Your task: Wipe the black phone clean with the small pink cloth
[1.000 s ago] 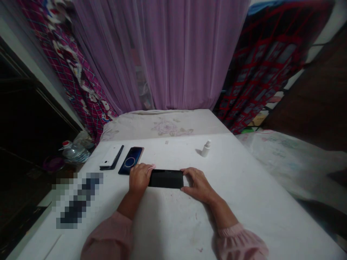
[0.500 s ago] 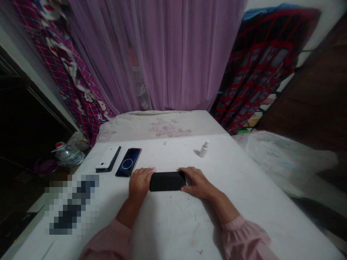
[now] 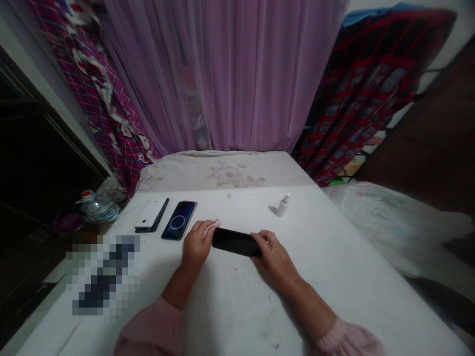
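Note:
A black smartphone (image 3: pixel 235 242) lies tilted on the white table (image 3: pixel 230 306), with its screen side hidden from me. My right hand (image 3: pixel 274 259) grips its right end, fingers over the top edge and thumb below. My left hand (image 3: pixel 196 244) sits just left of the phone, pinching a small pink cloth strip (image 3: pixel 211 228) in its fingertips. A dark blue phone with a ring mark (image 3: pixel 177 221) lies left of that hand, beside a white phone (image 3: pixel 151 213) stacked on a black one.
A small white spray bottle (image 3: pixel 283 205) stands at the table's far right. A pixelated patch (image 3: pixel 102 274) covers the near left. A plastic water bottle (image 3: pixel 99 209) sits on the dark floor beyond the left edge. A pale quilt and purple curtain (image 3: pixel 226 74) lie behind.
The black phone has turned slightly clockwise and shifted right. My left fingers have come off its end, and the pink strip now shows more plainly. My right hand has closed around the phone's right end.

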`<action>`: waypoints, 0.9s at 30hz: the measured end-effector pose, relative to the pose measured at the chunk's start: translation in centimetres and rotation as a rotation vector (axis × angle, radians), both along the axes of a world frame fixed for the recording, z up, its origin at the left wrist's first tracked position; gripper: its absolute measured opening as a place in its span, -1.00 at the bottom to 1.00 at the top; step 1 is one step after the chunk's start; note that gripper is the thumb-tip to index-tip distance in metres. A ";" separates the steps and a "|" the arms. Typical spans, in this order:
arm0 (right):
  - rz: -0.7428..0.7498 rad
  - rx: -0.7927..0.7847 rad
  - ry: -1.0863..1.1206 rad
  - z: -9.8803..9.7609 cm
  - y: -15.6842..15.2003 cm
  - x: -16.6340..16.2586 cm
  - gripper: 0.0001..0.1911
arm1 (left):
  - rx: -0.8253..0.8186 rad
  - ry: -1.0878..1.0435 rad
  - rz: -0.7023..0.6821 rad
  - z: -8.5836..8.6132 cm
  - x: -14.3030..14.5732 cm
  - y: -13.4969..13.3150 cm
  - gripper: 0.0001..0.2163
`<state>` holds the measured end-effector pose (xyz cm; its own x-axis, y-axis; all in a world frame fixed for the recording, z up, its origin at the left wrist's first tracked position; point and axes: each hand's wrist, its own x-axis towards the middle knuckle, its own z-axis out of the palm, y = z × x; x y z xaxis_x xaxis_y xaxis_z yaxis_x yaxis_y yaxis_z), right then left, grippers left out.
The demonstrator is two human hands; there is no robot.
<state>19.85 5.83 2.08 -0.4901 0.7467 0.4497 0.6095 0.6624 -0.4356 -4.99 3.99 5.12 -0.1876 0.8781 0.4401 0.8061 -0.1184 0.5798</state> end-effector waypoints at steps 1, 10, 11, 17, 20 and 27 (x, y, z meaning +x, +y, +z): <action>0.002 0.009 0.016 -0.2 -0.1 0.1 -0.35 | -0.001 -0.009 -0.023 0.1 0.1 -0.1 -0.79; -0.086 -0.062 0.144 -1.3 -1.8 2.7 -0.63 | 0.169 0.082 -0.150 0.7 1.3 -2.5 -0.78; -0.107 -0.063 0.135 -1.5 -1.8 3.0 -0.66 | 0.185 0.102 -0.152 0.7 1.4 -2.5 -0.79; -0.091 0.100 0.055 -1.7 -1.0 3.0 -0.63 | 0.212 0.263 -0.131 0.9 2.2 -2.3 -0.78; -0.094 0.138 0.077 -1.8 -0.9 2.4 -0.62 | 0.200 0.330 -0.104 1.0 2.9 -2.1 -0.78; -0.094 0.202 0.113 -2.2 -1.0 2.2 -0.64 | 0.169 0.392 -0.138 1.1 6.6 -2.0 -0.79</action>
<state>22.01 4.81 -0.08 -0.3608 0.6764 0.6421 0.6277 0.6853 -0.3692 1.59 1.96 6.25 0.1358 0.7930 0.5940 0.9311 -0.3069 0.1969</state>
